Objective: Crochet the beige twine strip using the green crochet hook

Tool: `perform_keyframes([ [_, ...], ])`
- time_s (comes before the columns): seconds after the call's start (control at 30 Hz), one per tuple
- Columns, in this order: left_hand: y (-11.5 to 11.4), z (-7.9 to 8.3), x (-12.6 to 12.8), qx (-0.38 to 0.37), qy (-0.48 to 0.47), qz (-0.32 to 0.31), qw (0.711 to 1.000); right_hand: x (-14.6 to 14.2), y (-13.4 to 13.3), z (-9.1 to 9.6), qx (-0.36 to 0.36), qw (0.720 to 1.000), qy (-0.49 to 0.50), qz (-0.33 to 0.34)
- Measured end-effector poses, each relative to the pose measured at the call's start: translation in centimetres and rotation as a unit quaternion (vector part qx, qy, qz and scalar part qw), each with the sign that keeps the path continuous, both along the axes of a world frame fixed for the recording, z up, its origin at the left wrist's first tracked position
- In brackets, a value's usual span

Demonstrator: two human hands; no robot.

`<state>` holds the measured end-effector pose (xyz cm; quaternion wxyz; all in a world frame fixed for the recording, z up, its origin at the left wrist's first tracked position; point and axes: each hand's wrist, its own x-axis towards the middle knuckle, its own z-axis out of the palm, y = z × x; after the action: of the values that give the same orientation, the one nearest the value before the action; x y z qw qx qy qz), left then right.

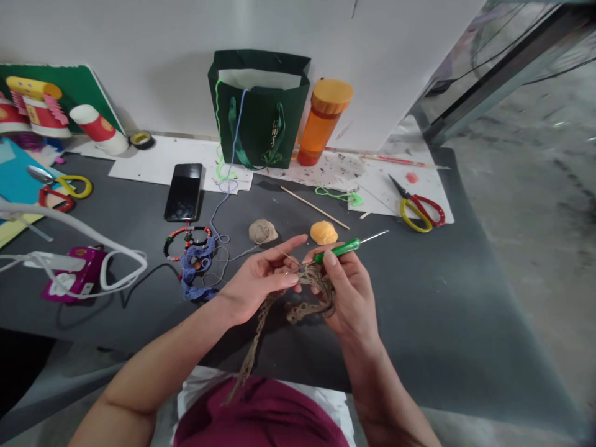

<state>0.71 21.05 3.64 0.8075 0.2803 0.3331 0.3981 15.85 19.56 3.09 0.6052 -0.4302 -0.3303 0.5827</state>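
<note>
My right hand (350, 292) is closed around a crochet hook with a green handle (338, 250); its metal end points up and right. My left hand (263, 277) pinches the top of a beige crocheted strip (261, 329) that hangs down toward my lap. A thin beige thread runs from the work to a small beige yarn ball (262, 231) just beyond my fingers. An orange yarn ball (323, 233) lies beside it, close behind the hook.
On the dark table (465, 310): green gift bag (258, 108), orange bottle (325, 121), black phone (184, 191), red-and-yellow scissors (421, 210), wooden stick (314, 207), blue crocheted piece with bead ring (195, 264), white cables (84, 248), craft items far left.
</note>
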Motion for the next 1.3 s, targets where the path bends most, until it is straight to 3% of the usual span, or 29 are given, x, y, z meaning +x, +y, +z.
perform_keyframes([
  [0.2,0.2,-0.2,-0.2,0.006,0.011,-0.008,1.0,0.7,0.0,0.1,0.006,0.999,-0.031,0.017],
  [0.4,0.2,0.4,0.1,-0.01,0.037,0.025,0.999,1.6,-0.5,-0.1,0.087,0.976,-0.199,-0.02],
  [0.57,0.1,0.3,0.2,0.005,0.056,0.069,0.996,1.5,-0.6,0.0,0.202,0.916,-0.344,-0.046],
  [0.7,0.0,0.0,0.1,0.022,0.068,0.09,0.993,1.3,-0.5,-0.5,0.291,0.858,-0.422,-0.028],
  [0.8,0.1,0.2,0.1,-0.009,0.026,0.083,0.996,1.3,-0.6,-0.9,0.333,0.82,-0.463,-0.037],
  [0.87,0.1,0.5,0.1,-0.041,-0.011,0.066,0.997,1.2,-0.8,-1.0,0.35,0.809,-0.468,-0.054],
  [0.97,0.1,0.8,0.1,-0.081,-0.056,0.035,0.995,0.9,-1.1,-1.0,0.366,0.812,-0.447,-0.087],
  [1.07,0.0,0.9,0.0,-0.109,-0.079,0.021,0.991,0.5,-1.5,-1.2,0.351,0.841,-0.396,-0.109],
  [1.3,0.2,0.5,-0.1,-0.099,-0.068,0.016,0.993,0.1,-2.0,-1.1,0.157,0.913,-0.322,-0.196],
])
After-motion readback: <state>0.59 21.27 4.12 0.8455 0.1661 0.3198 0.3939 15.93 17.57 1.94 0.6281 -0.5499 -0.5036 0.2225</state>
